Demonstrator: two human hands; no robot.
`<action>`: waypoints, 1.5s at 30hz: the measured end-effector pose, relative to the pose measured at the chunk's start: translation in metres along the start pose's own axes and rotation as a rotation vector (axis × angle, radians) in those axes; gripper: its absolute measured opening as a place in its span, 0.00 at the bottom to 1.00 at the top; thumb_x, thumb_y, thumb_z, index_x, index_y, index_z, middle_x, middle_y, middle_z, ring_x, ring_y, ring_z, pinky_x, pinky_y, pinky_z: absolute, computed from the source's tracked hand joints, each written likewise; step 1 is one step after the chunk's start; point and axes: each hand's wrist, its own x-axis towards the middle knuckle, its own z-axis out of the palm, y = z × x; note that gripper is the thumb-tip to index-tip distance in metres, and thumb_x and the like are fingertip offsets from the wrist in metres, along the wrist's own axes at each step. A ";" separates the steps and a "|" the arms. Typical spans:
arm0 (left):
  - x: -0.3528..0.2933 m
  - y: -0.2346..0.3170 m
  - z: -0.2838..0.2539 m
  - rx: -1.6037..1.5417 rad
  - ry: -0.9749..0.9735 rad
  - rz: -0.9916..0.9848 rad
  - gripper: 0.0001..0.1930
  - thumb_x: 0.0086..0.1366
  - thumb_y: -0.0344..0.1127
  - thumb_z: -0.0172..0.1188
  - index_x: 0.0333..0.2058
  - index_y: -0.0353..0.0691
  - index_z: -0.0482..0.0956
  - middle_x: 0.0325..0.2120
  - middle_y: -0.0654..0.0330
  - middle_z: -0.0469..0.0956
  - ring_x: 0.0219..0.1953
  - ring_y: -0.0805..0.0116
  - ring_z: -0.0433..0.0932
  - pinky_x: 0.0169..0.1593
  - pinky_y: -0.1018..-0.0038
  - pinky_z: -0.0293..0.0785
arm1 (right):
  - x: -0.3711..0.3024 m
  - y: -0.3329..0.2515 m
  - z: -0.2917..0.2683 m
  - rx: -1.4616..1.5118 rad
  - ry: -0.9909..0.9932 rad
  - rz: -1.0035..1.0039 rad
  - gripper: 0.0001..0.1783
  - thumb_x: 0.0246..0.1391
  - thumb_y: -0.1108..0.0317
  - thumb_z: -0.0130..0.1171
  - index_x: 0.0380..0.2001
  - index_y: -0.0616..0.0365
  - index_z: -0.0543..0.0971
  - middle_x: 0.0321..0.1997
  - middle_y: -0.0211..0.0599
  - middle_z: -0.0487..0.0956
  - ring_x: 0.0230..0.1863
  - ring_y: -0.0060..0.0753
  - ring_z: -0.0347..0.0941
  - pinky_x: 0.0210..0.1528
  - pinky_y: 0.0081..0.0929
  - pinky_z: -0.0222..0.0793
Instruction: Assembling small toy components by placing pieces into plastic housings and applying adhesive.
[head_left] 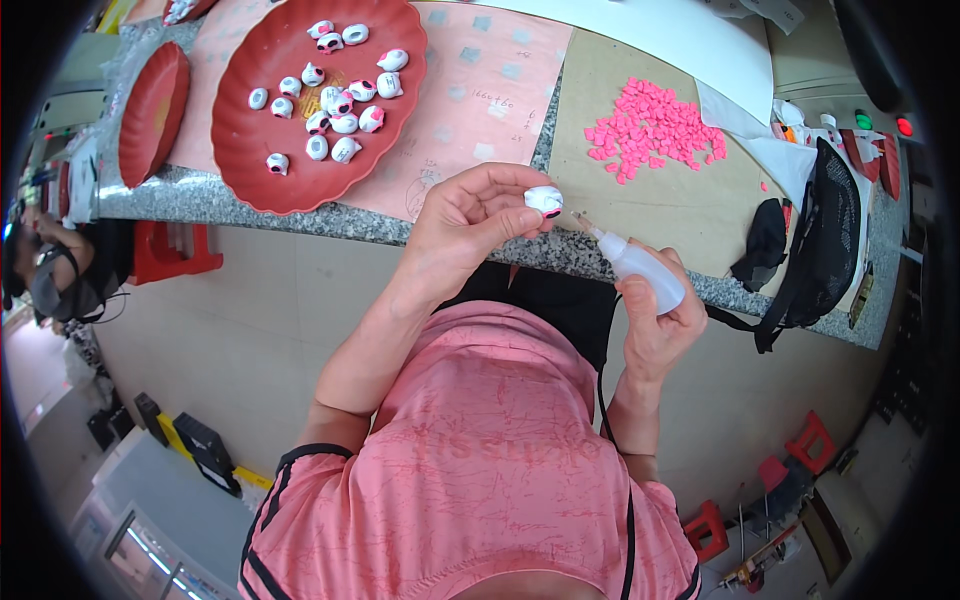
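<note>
My left hand (pixel 487 215) pinches a small white figurine head (pixel 544 200) with dark and pink markings, just past the table's front edge. In my right hand (pixel 662 318) is a translucent white squeeze bottle (pixel 645 273), tilted with its narrow nozzle toward the figurine. A small gap separates the nozzle tip from the figurine. Beyond my left hand, a red scalloped tray (pixel 240 110) holds several similar white pieces (pixel 345 103), some with pink parts. A heap of small pink pieces (pixel 652 128) lies on brown paper (pixel 590 205) beyond my right hand.
A smaller red tray (pixel 153 115) stands at the far left. Pink paper with handwriting (pixel 487 75) covers part of the granite table (pixel 375 222). A black mesh bag (pixel 822 230) lies at the right edge. Red stools (pixel 175 250) stand on the floor; another person (pixel 70 255) is at left.
</note>
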 end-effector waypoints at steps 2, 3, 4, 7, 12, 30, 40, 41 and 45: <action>0.000 0.001 -0.001 -0.005 -0.020 -0.020 0.14 0.58 0.24 0.59 0.44 0.34 0.73 0.34 0.60 0.78 0.34 0.76 0.76 0.37 0.82 0.72 | 0.000 -0.003 0.000 0.010 -0.014 0.010 0.16 0.41 0.69 0.67 0.33 0.69 0.79 0.21 0.33 0.73 0.23 0.22 0.63 0.23 0.18 0.57; 0.000 0.002 -0.001 -0.007 -0.030 -0.030 0.14 0.58 0.23 0.58 0.44 0.33 0.73 0.35 0.59 0.78 0.35 0.75 0.76 0.39 0.81 0.73 | 0.000 -0.004 0.000 0.010 -0.013 0.010 0.16 0.41 0.69 0.67 0.33 0.69 0.79 0.21 0.33 0.73 0.23 0.22 0.63 0.23 0.18 0.57; 0.000 0.002 -0.002 -0.006 -0.031 -0.030 0.14 0.58 0.23 0.58 0.44 0.33 0.73 0.35 0.59 0.78 0.35 0.75 0.76 0.39 0.81 0.73 | 0.000 -0.004 -0.001 -0.014 -0.035 0.012 0.17 0.41 0.69 0.67 0.34 0.69 0.79 0.22 0.33 0.73 0.23 0.22 0.64 0.24 0.18 0.58; 0.000 0.001 -0.002 0.001 -0.029 -0.021 0.14 0.58 0.23 0.58 0.44 0.33 0.73 0.35 0.59 0.78 0.35 0.75 0.76 0.39 0.81 0.73 | 0.001 -0.004 -0.001 -0.063 -0.078 0.017 0.17 0.42 0.69 0.67 0.35 0.69 0.78 0.23 0.34 0.73 0.24 0.23 0.65 0.25 0.17 0.59; 0.000 -0.001 -0.003 -0.006 -0.024 -0.033 0.14 0.59 0.24 0.58 0.44 0.33 0.73 0.35 0.59 0.78 0.35 0.75 0.76 0.38 0.81 0.73 | 0.004 0.005 0.006 0.169 0.113 0.095 0.19 0.42 0.71 0.66 0.40 0.68 0.76 0.30 0.36 0.75 0.28 0.26 0.69 0.32 0.18 0.65; -0.010 -0.018 -0.007 0.030 0.003 -0.126 0.15 0.59 0.27 0.58 0.45 0.33 0.72 0.35 0.58 0.78 0.33 0.73 0.78 0.36 0.81 0.74 | 0.026 0.034 0.006 -0.278 0.074 0.075 0.12 0.43 0.76 0.62 0.36 0.61 0.77 0.34 0.34 0.78 0.38 0.28 0.71 0.41 0.24 0.65; -0.007 -0.019 -0.003 0.067 0.004 -0.083 0.14 0.59 0.26 0.58 0.45 0.34 0.73 0.34 0.60 0.78 0.33 0.76 0.76 0.35 0.83 0.71 | 0.052 0.043 0.015 -0.595 0.042 -0.136 0.06 0.42 0.77 0.62 0.28 0.61 0.80 0.27 0.35 0.77 0.34 0.32 0.70 0.37 0.25 0.65; -0.007 -0.019 -0.002 0.059 -0.001 -0.087 0.14 0.59 0.26 0.58 0.45 0.34 0.73 0.34 0.61 0.78 0.33 0.77 0.76 0.35 0.83 0.71 | 0.049 0.041 0.015 -0.588 0.031 -0.137 0.06 0.42 0.77 0.62 0.28 0.61 0.80 0.27 0.35 0.77 0.34 0.32 0.70 0.37 0.25 0.65; -0.007 -0.021 -0.001 0.054 -0.030 -0.114 0.13 0.59 0.26 0.59 0.44 0.33 0.74 0.33 0.61 0.78 0.33 0.78 0.76 0.35 0.83 0.72 | 0.024 0.011 0.005 -0.456 0.060 -0.149 0.07 0.41 0.77 0.63 0.28 0.61 0.81 0.26 0.34 0.77 0.31 0.32 0.69 0.36 0.26 0.63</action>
